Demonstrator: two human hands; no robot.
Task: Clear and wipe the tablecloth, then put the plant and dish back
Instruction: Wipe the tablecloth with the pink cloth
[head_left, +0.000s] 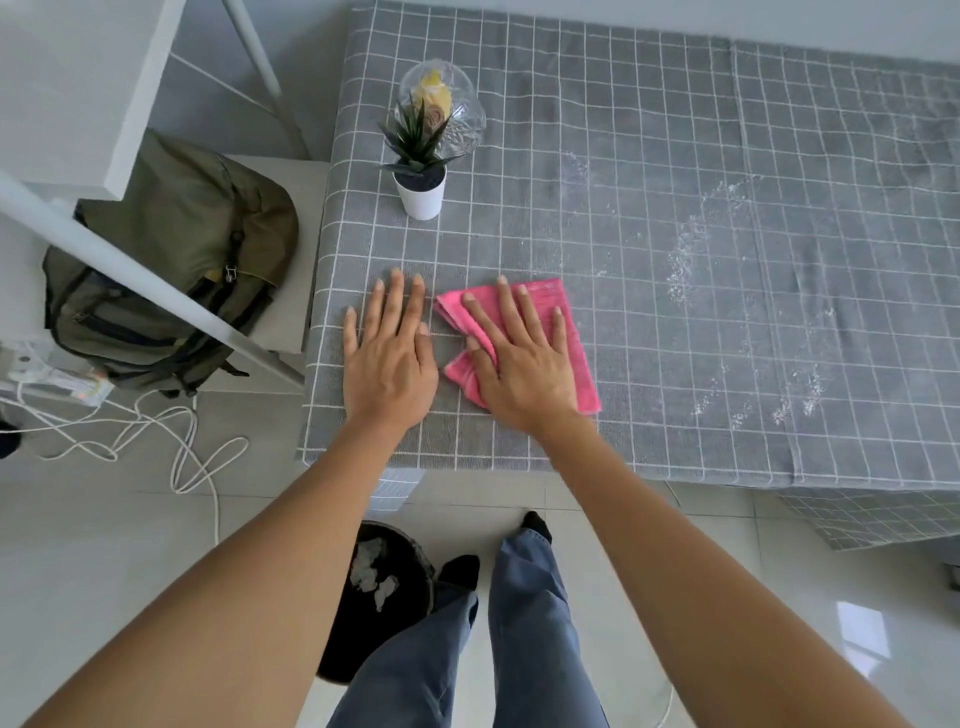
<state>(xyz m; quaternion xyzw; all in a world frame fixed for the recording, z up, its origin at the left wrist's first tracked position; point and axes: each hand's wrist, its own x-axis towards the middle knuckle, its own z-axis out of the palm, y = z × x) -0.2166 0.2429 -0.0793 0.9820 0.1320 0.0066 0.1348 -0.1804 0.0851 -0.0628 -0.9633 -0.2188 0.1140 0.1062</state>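
Both hands lie flat on the grey checked tablecloth (623, 218) near its front edge, fingers straight and spread. Pressing palm-down on a folded pink cloth (558, 317), the right hand (524, 358) covers much of it, with the fingertips reaching toward the cloth's far end; it curls around nothing. Just beside it, the left hand (389, 353) rests open on the bare fabric, holding nothing, its thumb close to the near corner of the pink cloth. Farther back, toward the left side of the table, stands a small plant (420, 171) with spiky green leaves in a white pot, upright. Directly behind it, touching or nearly so, sits a clear cut-glass dish (462, 119) with something yellow inside. White powdery specks (691, 254) are scattered over the right part of the tablecloth, well apart from the hands. On the tiled floor below the table edge, next to the person's legs, is a black bin (384, 597) with pale crumpled scraps in it. An olive backpack (171, 254) sits on a seat to the left, with white cables (182, 447) trailing on the floor nearby.
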